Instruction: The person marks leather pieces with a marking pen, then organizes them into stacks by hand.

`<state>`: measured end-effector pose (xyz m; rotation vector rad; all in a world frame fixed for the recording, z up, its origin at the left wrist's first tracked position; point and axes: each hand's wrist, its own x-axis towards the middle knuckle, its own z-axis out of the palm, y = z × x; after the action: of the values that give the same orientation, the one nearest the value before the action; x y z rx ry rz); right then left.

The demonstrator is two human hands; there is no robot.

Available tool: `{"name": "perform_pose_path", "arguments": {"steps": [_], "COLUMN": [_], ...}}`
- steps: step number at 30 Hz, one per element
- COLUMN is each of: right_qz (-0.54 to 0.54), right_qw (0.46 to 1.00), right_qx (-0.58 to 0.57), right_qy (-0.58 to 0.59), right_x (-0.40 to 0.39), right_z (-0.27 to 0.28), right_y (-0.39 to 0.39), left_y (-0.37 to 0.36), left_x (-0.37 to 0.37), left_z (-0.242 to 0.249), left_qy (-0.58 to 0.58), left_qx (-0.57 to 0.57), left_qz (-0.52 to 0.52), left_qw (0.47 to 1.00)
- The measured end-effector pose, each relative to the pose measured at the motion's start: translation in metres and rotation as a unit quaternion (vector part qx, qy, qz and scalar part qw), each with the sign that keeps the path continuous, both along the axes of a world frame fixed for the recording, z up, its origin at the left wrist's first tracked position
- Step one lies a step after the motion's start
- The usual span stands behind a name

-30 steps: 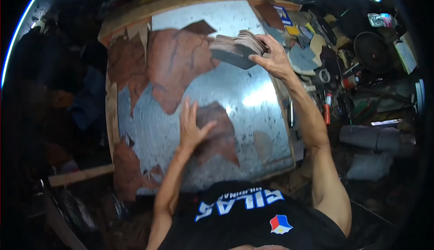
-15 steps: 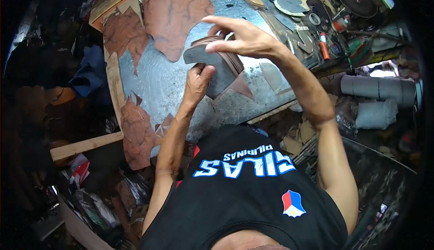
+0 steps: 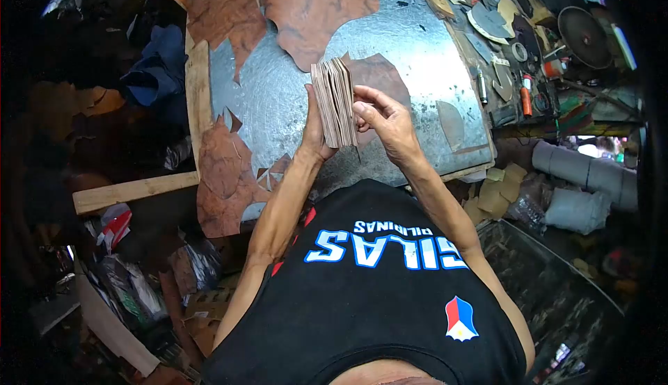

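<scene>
A thick stack of cut leather pieces (image 3: 332,105) stands on edge between my hands, its many layered edges facing up toward me. My left hand (image 3: 314,126) grips the stack from the left, with part of the fingers hidden by it. My right hand (image 3: 390,122) has its fingers bent against the right side of the stack, thumb and index finger close together. Under the stack is a metal-topped work table (image 3: 424,51). A loose brown leather piece (image 3: 383,77) lies on the table just beyond my right hand.
Large marbled brown leather pieces (image 3: 316,13) lie at the far side, and another piece (image 3: 226,176) hangs over the near left edge. Tools and cut patterns (image 3: 490,23) crowd the right bench, with an orange-handled tool (image 3: 526,100). A wooden beam (image 3: 136,191) juts out left.
The stack has turned from lying flat-side up to edge-up. My right hand has come down from above it to its right side. The view has shifted, uncovering the brown piece beyond.
</scene>
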<state>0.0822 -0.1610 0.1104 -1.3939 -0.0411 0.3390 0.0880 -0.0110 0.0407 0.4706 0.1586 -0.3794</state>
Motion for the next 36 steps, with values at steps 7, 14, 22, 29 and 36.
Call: {"name": "perform_pose_path", "arguments": {"steps": [7,14,22,29,36], "right_qz": [0.018,0.019,0.002,-0.011,-0.084], "right_qw": [0.999,1.0,1.0,0.999,0.945], "right_qx": [-0.027,-0.013,-0.015,-0.032,-0.176], "right_qy": [0.018,0.013,-0.002,-0.02,-0.263], "right_x": [0.007,0.012,0.008,-0.001,-0.004], "right_z": [0.005,-0.001,0.002,0.006,-0.006], "right_y": [0.009,0.006,0.002,0.002,0.0], "left_y": [0.003,0.002,-0.002,-0.003,-0.006], "left_x": [0.001,0.006,0.006,0.007,0.006], "left_z": [0.011,0.008,0.008,-0.003,0.007], "left_qy": [0.0,-0.017,-0.013,-0.048,-0.038], "left_qx": [0.015,0.042,0.08,0.0,0.068], "left_qz": [-0.003,-0.001,-0.003,-0.011,0.005], "left_qw": [1.0,0.999,0.997,0.999,0.997]}}
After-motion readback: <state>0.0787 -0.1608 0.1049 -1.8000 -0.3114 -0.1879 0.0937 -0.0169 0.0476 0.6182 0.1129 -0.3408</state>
